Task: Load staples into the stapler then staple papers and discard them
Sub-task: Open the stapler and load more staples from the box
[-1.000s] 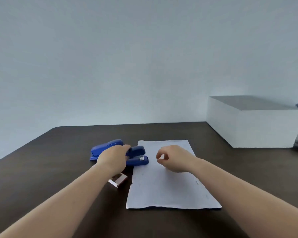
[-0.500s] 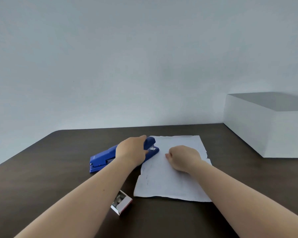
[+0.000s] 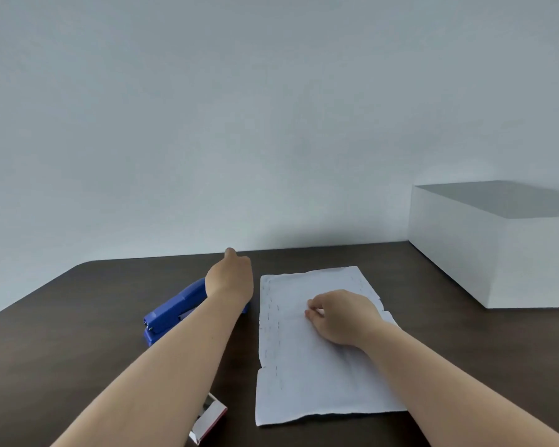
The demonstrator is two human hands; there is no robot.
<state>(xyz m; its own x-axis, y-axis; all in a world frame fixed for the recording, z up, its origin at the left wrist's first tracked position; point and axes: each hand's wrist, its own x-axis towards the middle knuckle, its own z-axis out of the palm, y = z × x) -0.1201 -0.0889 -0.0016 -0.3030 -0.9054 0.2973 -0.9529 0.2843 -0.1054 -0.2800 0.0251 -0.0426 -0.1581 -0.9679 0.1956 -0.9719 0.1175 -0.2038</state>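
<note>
A blue stapler [image 3: 170, 312] lies on the dark table, just left of the white papers [image 3: 307, 375], with a narrow gap between them. My left hand [image 3: 229, 280] is over the stapler's front end, one finger raised; its other fingers are hidden behind the back of the hand. The papers lie flat and show rows of staples along their left edge. My right hand [image 3: 342, 316] rests on the upper middle of the papers, fingers curled, pinning them down. A small open staple box [image 3: 208, 421] lies by my left forearm near the front.
A large white box [image 3: 497, 250] stands at the back right of the dark table [image 3: 78, 333]. A plain pale wall rises behind the table's far edge.
The stapler's front has come off the papers' left edge and now sits beside them. My left hand has lifted somewhat with a finger raised. The papers have turned straighter under my right hand.
</note>
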